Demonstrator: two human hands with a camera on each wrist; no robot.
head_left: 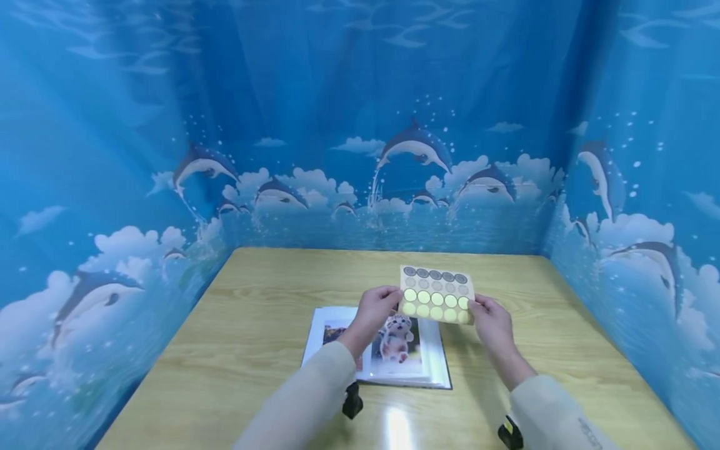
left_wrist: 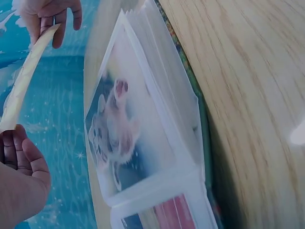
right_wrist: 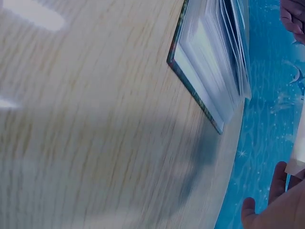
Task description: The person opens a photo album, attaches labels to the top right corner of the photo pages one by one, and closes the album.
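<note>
Both hands hold up a sheet of round stickers (head_left: 435, 294), its rows of circles silver-grey at the top and gold below. My left hand (head_left: 375, 307) pinches the sheet's left edge, and my right hand (head_left: 495, 320) pinches the right edge. Under the sheet, an open photo album (head_left: 435, 350) lies on the table, showing a kitten picture (head_left: 398, 337) on its right page. In the left wrist view the sheet (left_wrist: 24, 83) appears nearly edge-on between the two hands. The album's thick stack of clear pages (right_wrist: 209, 57) shows in the right wrist view.
The wooden table (head_left: 253, 312) has a light grain and a bright glare spot near the front. Blue curtains (head_left: 315, 125) printed with dolphins and clouds enclose the back and both sides. A black wrist device (head_left: 352, 401) sits at the left sleeve.
</note>
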